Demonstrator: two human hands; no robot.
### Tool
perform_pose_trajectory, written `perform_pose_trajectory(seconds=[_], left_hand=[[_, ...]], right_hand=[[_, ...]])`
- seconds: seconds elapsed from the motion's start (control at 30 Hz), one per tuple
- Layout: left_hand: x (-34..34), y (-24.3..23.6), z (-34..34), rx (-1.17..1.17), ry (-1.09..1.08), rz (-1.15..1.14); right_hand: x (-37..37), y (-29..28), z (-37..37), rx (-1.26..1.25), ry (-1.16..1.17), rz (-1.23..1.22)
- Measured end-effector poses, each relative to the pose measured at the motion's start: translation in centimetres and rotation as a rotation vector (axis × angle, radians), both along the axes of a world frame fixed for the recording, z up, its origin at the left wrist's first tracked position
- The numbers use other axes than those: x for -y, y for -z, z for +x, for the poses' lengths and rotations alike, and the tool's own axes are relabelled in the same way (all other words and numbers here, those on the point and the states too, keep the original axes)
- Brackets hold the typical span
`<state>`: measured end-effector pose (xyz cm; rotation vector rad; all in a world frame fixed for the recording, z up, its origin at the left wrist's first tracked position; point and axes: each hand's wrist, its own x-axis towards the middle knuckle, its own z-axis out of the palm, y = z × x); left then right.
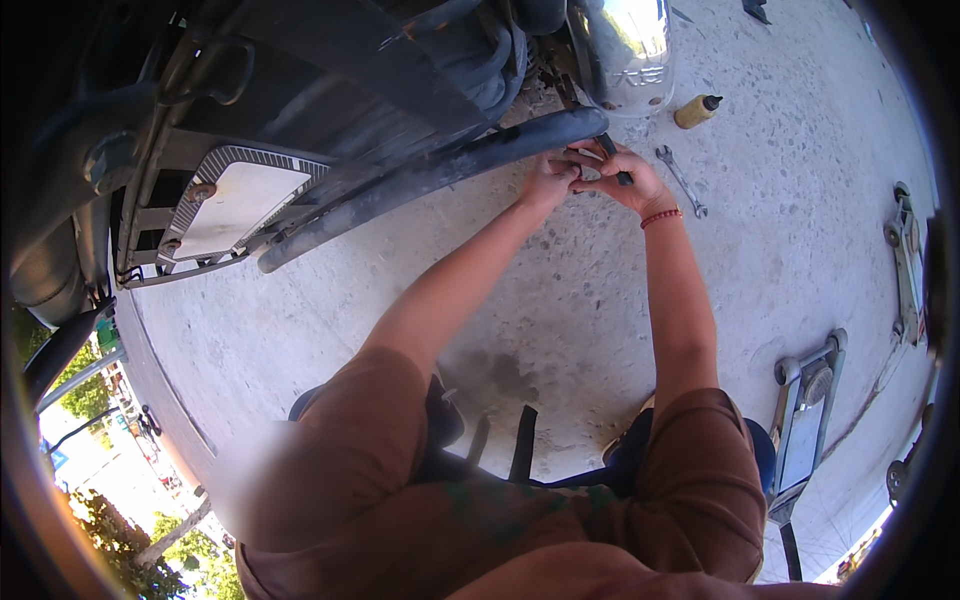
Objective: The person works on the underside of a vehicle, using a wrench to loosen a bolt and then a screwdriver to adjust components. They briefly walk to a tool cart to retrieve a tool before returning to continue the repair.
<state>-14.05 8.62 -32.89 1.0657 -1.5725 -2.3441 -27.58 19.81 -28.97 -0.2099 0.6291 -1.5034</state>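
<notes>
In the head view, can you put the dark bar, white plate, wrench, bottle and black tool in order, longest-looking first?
1. Dark bar
2. White plate
3. Wrench
4. Bottle
Unsure: black tool, partly hidden by the right hand.

2 o'clock: open-ended wrench (682, 181), smooth bright metal. 1 o'clock: tool handle (607, 147), matt black; cover (600, 75), glossy silver. 11 o'clock: curved tube (430, 180), scuffed, matt. Floor (580, 300): rough concrete.

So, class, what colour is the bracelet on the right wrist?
The bracelet is mostly red, best in the head view.
</notes>
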Motion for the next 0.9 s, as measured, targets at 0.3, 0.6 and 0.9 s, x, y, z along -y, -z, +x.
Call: perform_pose_trajectory(seconds=[0.3, 0.6, 0.9], left_hand=[[0.2, 2.2, 2.4, 0.001, -0.138, -0.029], [1.6, 1.5, 3.7, 0.089, -0.218, -0.247], [4.5, 1.7, 3.8, 0.052, -0.166, -0.38]], right_hand=[[2.9, -0.2, 6.4, -0.13, 0.287, 0.141], [4.5, 0.1, 8.1, -0.23, 0.319, 0.141], [6.0, -2.0, 7.5, -0.25, 0.346, 0.16]])
